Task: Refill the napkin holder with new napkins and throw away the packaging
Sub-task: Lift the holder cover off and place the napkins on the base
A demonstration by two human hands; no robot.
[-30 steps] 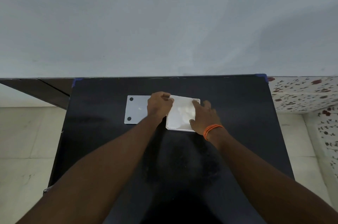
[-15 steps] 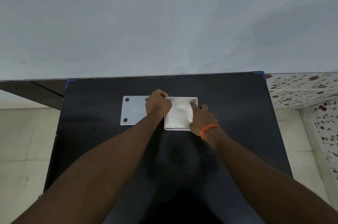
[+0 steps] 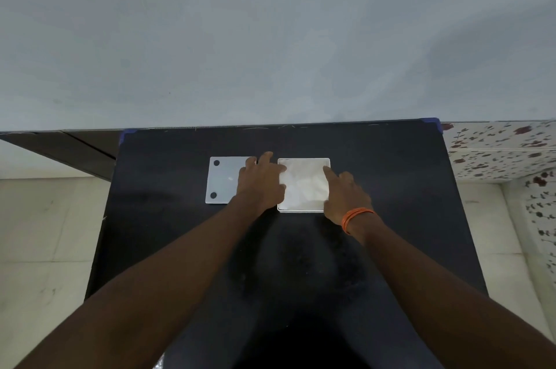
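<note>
Holder: we note the square white napkin holder (image 3: 303, 210) filled with napkins (image 3: 304, 185);
Hands: left hand (image 3: 261, 180) splayed; right hand (image 3: 346, 194) pointing; both touching napkins, gripping nothing

Left hand (image 3: 261, 180) hides the lid's (image 3: 222, 180) right edge — both forearms cut off below

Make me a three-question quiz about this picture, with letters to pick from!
1. Where is the flat lid?
A. left of the napkin box
B. on top of it
C. on the floor

2. How many black dots show on the lid?
A. none
B. two
C. five

3. What does the right hand do?
A. holds a cup
B. presses the napkins down
C. hangs off the table

Answers: A, it lies to the box's left. B, both dots sit along its left edge. B, one finger lies on the white napkins.
</note>
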